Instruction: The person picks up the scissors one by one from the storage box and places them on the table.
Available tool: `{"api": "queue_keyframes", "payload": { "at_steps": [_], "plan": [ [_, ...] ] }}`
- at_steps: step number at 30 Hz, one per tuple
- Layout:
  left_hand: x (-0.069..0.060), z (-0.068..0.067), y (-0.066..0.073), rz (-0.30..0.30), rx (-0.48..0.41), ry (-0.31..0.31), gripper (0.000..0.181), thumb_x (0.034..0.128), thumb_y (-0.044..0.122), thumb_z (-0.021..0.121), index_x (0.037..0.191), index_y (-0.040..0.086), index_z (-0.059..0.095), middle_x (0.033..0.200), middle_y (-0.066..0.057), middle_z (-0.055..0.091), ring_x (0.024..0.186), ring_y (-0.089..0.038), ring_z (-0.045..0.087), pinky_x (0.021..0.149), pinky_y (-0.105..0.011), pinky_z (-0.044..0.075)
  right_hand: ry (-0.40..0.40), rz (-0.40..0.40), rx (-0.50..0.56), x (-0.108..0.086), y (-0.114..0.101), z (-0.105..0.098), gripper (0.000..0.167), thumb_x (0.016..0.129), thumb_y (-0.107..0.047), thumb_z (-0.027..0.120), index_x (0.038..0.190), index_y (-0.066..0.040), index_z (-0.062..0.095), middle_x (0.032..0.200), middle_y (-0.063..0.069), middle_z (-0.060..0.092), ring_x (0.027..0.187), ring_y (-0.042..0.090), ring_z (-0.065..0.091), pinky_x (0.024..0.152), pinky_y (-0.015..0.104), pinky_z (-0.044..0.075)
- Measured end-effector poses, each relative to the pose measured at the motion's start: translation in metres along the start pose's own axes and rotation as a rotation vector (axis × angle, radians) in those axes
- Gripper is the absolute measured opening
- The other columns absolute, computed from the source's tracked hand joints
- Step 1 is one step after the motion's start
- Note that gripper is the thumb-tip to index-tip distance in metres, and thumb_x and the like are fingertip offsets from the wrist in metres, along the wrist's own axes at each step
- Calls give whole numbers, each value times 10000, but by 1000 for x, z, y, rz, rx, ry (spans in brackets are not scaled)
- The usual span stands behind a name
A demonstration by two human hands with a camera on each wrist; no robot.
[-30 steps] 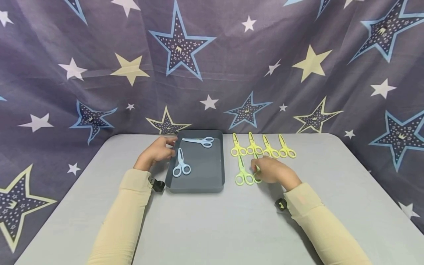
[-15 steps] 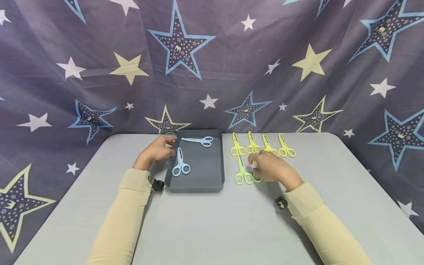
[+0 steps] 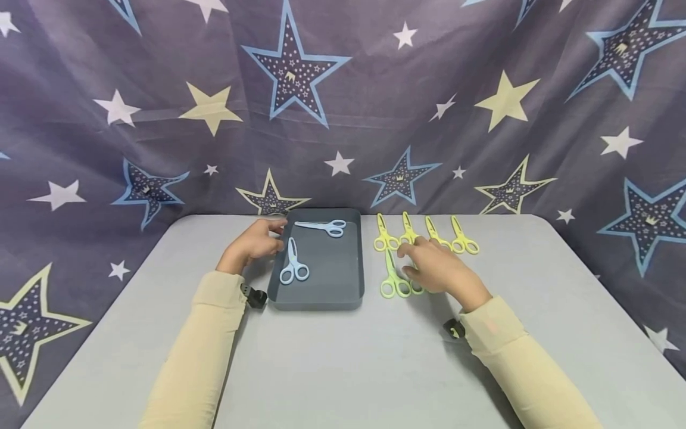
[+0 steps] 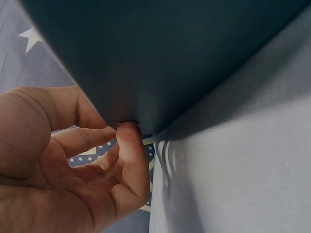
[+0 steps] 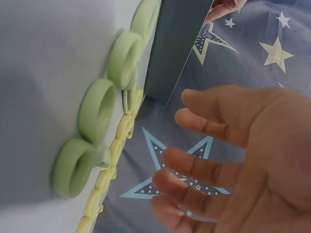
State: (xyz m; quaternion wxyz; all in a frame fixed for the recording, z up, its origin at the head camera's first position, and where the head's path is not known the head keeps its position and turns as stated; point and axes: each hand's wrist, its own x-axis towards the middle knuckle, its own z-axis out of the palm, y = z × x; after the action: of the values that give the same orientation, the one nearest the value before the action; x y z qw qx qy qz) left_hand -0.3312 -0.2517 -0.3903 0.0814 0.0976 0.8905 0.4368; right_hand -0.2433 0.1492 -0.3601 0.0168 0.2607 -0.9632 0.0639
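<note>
"Hung with what, at the back?"

"With a purple-grey curtain (image 3: 375,113), spanning the view from side to side and lightly creased in places."

"Printed how?"

"With plain white stars (image 3: 117,109), plain pale-yellow stars (image 3: 506,102) and bigger dotted ones — blue-outlined stars (image 3: 292,62) and yellow-outlined stars (image 3: 513,189), marked with tiny crowns (image 3: 290,76)."

"And in front?"

"Down to a pale grey table (image 3: 343,369), rounded at both far corners. Woven-looking up close in the left wrist view."

"Lit how?"

"Evenly — casting only soft shadows across the tabletop."
</note>
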Motion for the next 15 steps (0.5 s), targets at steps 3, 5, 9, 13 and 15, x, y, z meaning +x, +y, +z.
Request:
{"api": "queue_keyframes", "payload": {
  "at_steps": [3,5,9,13,15],
  "plan": [
    [3,1,3,-5,4,6,793,767,-79,578,1536,-62,387,1368,-336,529,622,-119,535,573,-234,487,35,-6,-6,-1,-2,-2,334,957,-214,698,1275,-113,678,1107,133,643,899,312,596,743,473,517],
    [4,1,4,-6,12,7,789,774,-79,576,1539,-57,386,1371,-333,529,629,-117,537,574,-231,482,63,-16,-6,-1,-5,-4,329,957,-227,698,1267,-121,680,1107,132,646,905,321,599,721,471,517],
    [4,2,5,-16,9,0,790,777,-79,576,1542,-54,381,1379,-336,524,640,-118,540,580,-230,486,100,-51,-3,1,-13,-6,314,955,-246,702,1244,-124,689,1111,127,657,921,330,606,743,483,521],
    [2,2,2,-22,-9,-2,792,775,-89,577,1541,-63,378,1378,-342,522,629,-119,530,578,-232,481,103,-77,1,8,-24,-6,309,959,-254,697,1243,-134,696,1110,111,658,924,324,602,769,480,517],
    [1,2,1,-21,-13,-1,792,774,-90,581,1539,-65,378,1377,-347,521,636,-120,532,579,-232,481,98,-86,-8,12,-30,-6,311,963,-263,691,1248,-140,696,1113,105,655,928,323,604,771,478,517]
  ]
}}
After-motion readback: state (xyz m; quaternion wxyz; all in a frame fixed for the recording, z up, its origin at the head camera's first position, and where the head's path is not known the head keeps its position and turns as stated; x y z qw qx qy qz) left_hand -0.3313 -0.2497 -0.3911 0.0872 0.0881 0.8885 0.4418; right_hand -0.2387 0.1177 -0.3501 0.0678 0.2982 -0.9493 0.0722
